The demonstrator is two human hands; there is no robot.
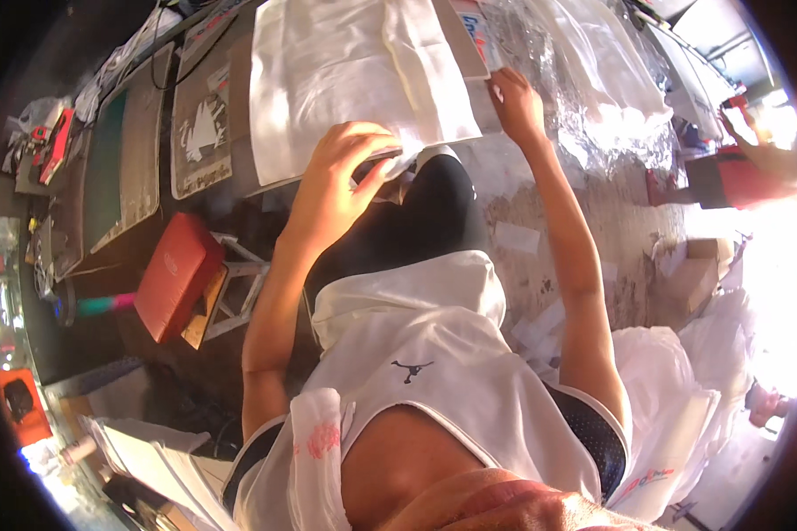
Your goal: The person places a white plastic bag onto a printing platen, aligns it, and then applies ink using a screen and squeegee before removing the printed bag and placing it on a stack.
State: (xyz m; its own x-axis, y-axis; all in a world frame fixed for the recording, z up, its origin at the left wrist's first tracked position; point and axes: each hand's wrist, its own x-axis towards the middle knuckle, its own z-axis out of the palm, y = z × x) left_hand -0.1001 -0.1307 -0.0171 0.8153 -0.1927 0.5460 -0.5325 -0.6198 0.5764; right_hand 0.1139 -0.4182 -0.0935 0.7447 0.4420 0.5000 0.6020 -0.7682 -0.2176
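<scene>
A shiny white cloth [328, 80] lies over the board in front of me, its near edge facing my body. My left hand [332, 181] is at that edge, thumb and fingers pinched on the cloth where it is slightly lifted. To the right, my right hand [518, 106] has its fingers curled in beside the corner of a pale board [462, 44]. Whatever those fingers hold, if anything, is hidden. Clear plastic sheeting [607, 133] lies just right of this hand, over more white cloth [598, 44].
Worn boards [205, 124], one with a green panel [106, 168], lie to the left. Below them stands a stool with a red padded seat [179, 276]. Cardboard boxes [695, 279] and white plastic bags [651, 363] are at the right. Another person [744, 177] in red is at the far right.
</scene>
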